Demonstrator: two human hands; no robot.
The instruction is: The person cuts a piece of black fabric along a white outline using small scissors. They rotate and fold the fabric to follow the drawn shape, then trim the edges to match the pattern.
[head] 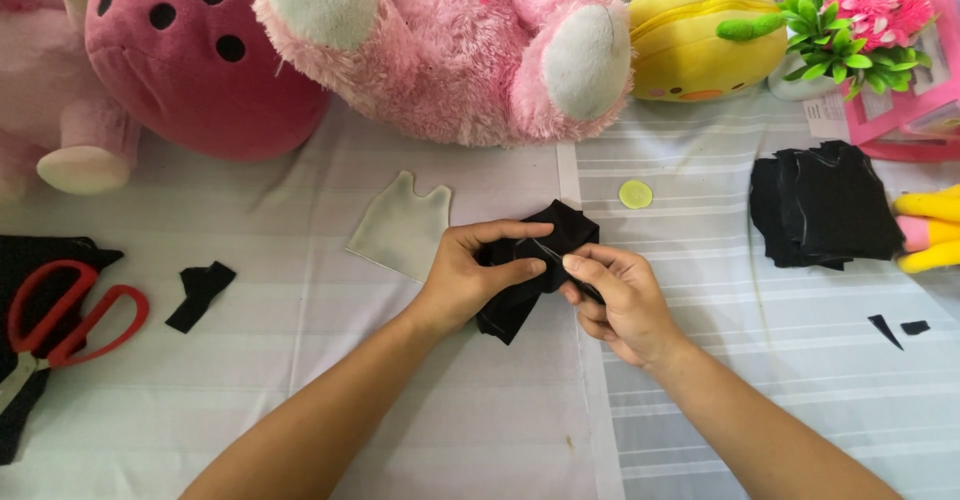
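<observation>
both hands meet at centre over a crumpled black fabric piece (530, 270). the left hand (470, 278) has its fingers closed round the fabric's left edge; the right hand (615, 295) pinches its right side (perhaps also a pin, too small to tell). red scissors (70, 315) lie at nine o'clock, a stack of black cutouts (825, 205) at two o'clock, a cream pattern piece (403, 225) just at ten o'clock.

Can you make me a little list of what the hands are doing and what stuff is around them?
left hand: grips the black cloth
right hand: pinches the same cloth at its right edge
beside the cloth: pale vest-shaped pattern
far left: red scissors, small black scrap
right: stack of black pieces, small yellow-green disc
back: pink plush bear, yellow plush toy, pink flowers
</observation>
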